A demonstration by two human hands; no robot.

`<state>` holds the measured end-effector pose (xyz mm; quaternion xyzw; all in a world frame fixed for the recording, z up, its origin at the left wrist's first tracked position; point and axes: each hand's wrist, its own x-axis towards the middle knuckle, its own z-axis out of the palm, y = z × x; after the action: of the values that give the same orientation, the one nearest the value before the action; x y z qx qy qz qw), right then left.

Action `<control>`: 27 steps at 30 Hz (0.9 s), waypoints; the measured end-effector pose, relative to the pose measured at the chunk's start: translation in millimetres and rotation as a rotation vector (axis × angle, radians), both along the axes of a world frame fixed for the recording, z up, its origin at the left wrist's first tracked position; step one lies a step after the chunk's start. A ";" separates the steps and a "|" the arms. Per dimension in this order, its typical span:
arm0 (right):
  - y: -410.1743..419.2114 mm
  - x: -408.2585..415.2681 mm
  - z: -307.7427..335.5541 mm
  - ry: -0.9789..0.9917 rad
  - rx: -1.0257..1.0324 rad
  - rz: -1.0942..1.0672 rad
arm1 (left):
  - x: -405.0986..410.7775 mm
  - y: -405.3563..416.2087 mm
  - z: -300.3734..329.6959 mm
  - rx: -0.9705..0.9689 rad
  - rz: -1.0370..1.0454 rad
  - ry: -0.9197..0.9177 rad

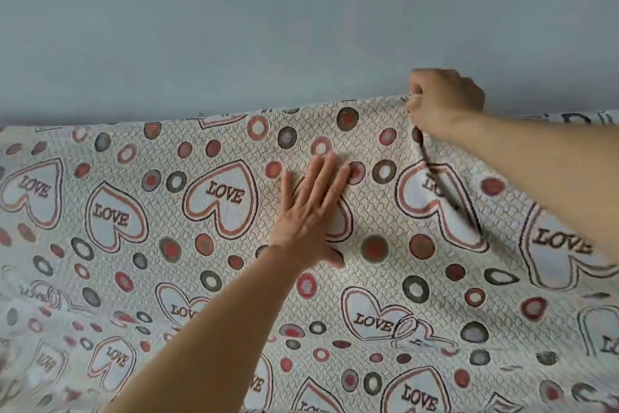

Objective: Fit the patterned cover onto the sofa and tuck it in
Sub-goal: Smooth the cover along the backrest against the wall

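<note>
Right hand (445,101) pinches the cover (207,238) at the sofa's top edge, left hand (311,211) pressing flat, fingers straight; next, pull taut and tuck behind.

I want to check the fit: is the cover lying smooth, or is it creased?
Mostly smooth, not fully. The cover has a crease running down from the right hand, which pinches its top edge; the left hand presses it flat.

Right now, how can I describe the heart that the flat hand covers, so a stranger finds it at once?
Start at the patterned cover below the grey wall. Find the left hand lying flat near the middle. The heart under its palm is the only one mostly hidden; its neighbours show LOVE.
</note>
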<state>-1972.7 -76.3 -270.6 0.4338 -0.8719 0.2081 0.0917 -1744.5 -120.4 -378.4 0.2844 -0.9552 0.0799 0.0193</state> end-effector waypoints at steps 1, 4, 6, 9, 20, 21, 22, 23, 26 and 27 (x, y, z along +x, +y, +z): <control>-3.7 -4.1 0.5 0.018 0.042 0.002 | -2.4 -1.6 -0.1 0.010 0.003 0.007; -16.9 -6.9 -18.6 0.006 0.164 -0.015 | -3.9 -5.3 2.8 0.034 0.001 0.028; -18.9 -9.6 -32.5 -0.001 0.233 -0.047 | -6.9 -5.5 5.7 0.059 -0.012 0.025; -20.8 -15.2 -41.7 -0.040 0.275 -0.075 | -14.0 -9.2 8.2 0.077 -0.014 0.022; -39.6 -35.6 -48.3 -0.153 0.269 -0.123 | -47.0 -0.7 4.4 0.016 -0.114 -0.002; -40.1 -37.5 -47.3 -0.177 0.267 -0.127 | -49.0 -1.8 3.9 0.035 -0.107 0.005; -39.9 -39.0 -47.2 -0.206 0.256 -0.136 | -50.7 -3.1 3.7 0.058 -0.099 0.009; -39.5 -39.9 -47.0 -0.231 0.243 -0.146 | -52.4 -4.4 4.0 0.076 -0.089 0.013; -40.1 -40.0 -50.7 -0.252 0.241 -0.145 | -56.7 -6.0 5.5 0.114 -0.062 0.018; -40.0 -39.1 -52.2 -0.237 0.256 -0.141 | -58.3 -6.4 5.8 0.122 -0.057 0.020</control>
<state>-2011.9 -116.3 -322.8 0.3520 -0.9242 0.1382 -0.0531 -1802.8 -126.8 -372.6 0.2584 -0.9658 0.0183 0.0137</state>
